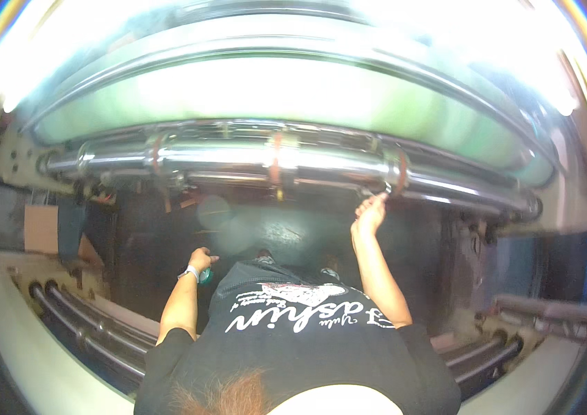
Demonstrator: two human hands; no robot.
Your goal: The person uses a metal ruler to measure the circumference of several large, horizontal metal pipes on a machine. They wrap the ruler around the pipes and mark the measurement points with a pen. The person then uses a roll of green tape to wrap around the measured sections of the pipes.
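Note:
My right hand (371,213) reaches up to the lower edge of a shiny metal roller (338,160). Its fingers are pinched together beside a collar with a reddish-brown band (403,171); whatever they grip there is too small and blurred to name. Low by my left side, my left hand (201,259) is closed, its fingers curled. A small teal, glossy object (205,275) shows at that hand, its kind unclear. A pale band (190,272) circles the left wrist.
Behind the metal roller runs a wide pale-green roller (273,90). More collars (277,162) sit along the metal roller. Dark floor (273,232) lies below. Metal rods (93,332) stand behind me at left, with others (487,356) at right. A brown cardboard piece (41,228) is at left.

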